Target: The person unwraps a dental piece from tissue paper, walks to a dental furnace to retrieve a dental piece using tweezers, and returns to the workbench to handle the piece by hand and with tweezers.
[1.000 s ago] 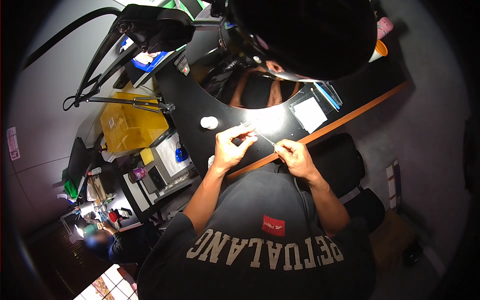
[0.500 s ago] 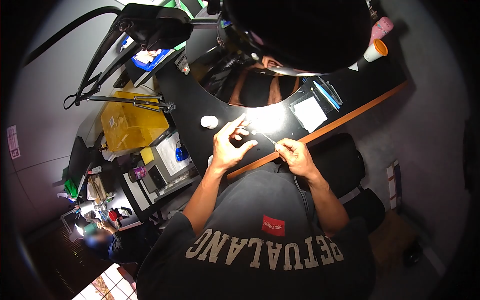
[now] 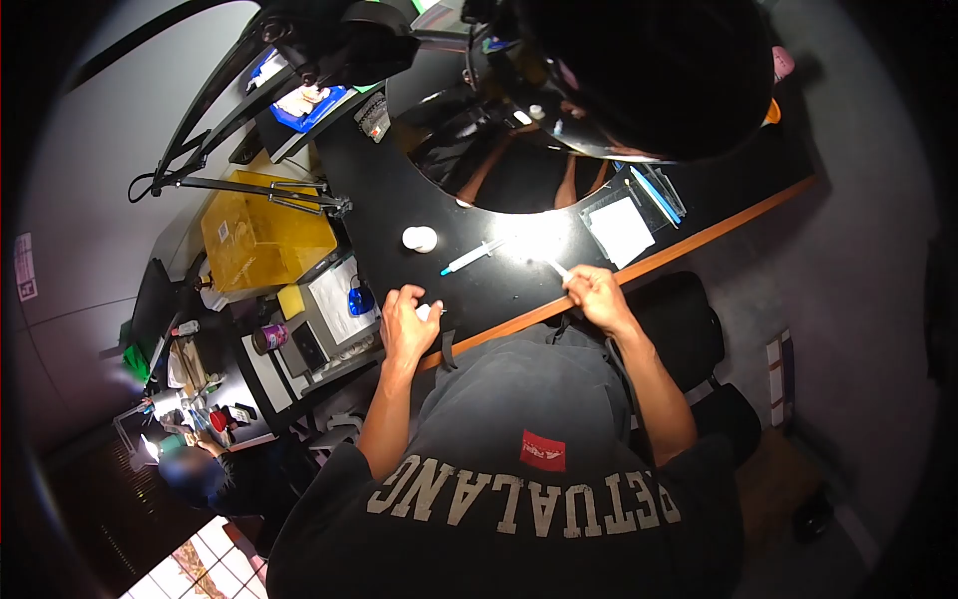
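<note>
My left hand (image 3: pixel 404 324) is at the near edge of the black desk (image 3: pixel 489 299), fingers curled around a small white object (image 3: pixel 425 311) whose kind I cannot make out. My right hand (image 3: pixel 599 298) pinches a slim, light-coloured stick-like tool (image 3: pixel 561 270), its far end lost in the bright glare on the desk. Between the hands, further back, lies a thin white syringe-like tube (image 3: pixel 469 258) with a blue tip. Left of it stands a small white bottle (image 3: pixel 419 240).
A large black lamp head (image 3: pixel 619 80) hangs over the back of the desk. Right of the glare lies a white pad (image 3: pixel 619 232), with blue sticks (image 3: pixel 657 192) beyond it. A yellow box (image 3: pixel 264 240) stands left. Another person (image 3: pixel 235 479) works at lower left.
My left hand has moved left and toward me from beside the glare, and a small white object shows in it. The syringe-like tube is now visible on the desk. My right hand moved slightly.
</note>
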Demonstrator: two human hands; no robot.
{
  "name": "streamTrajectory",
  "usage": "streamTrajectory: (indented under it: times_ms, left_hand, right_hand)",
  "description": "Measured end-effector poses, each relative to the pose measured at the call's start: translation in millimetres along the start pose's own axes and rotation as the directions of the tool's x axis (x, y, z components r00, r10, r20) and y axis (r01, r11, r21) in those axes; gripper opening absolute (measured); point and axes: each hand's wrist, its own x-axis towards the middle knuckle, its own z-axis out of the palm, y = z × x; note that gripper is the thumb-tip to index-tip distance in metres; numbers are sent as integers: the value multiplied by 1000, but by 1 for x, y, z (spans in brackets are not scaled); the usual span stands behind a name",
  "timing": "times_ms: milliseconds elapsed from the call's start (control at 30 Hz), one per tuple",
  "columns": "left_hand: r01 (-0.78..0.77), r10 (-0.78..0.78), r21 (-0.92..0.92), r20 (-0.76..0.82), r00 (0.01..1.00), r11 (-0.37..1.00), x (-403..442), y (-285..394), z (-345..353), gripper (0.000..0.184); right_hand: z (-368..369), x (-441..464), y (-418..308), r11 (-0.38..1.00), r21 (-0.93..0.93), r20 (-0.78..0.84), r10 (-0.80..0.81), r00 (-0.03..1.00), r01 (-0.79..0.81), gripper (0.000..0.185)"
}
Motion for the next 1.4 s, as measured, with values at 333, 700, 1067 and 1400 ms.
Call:
streamTrajectory:
  times_ms: [333, 700, 1067, 1400]
  left_hand:
    - [36, -13, -192, 117, 993, 981, -11, -20, 43, 20]
    - [-348, 417, -510, 23, 909, 786, -2, 43, 108, 12]
    - [-279, 268, -538, -100, 958, 796, 22, 24, 68, 17]
    - [-449, 388, -187, -290, 875, 874, 74, 28, 84, 24]
  right_hand:
    - [1, -3, -20, 993, 57, 73, 96, 993, -100, 20]
    - [-10, -14, -45, 983, 90, 96, 150, 984, -159, 16]
    - [-12, -1, -4, 989, 85, -109, 126, 986, -117, 15]
    - [-15, 2, -40, 973, 219, -42, 88, 995, -77, 15]
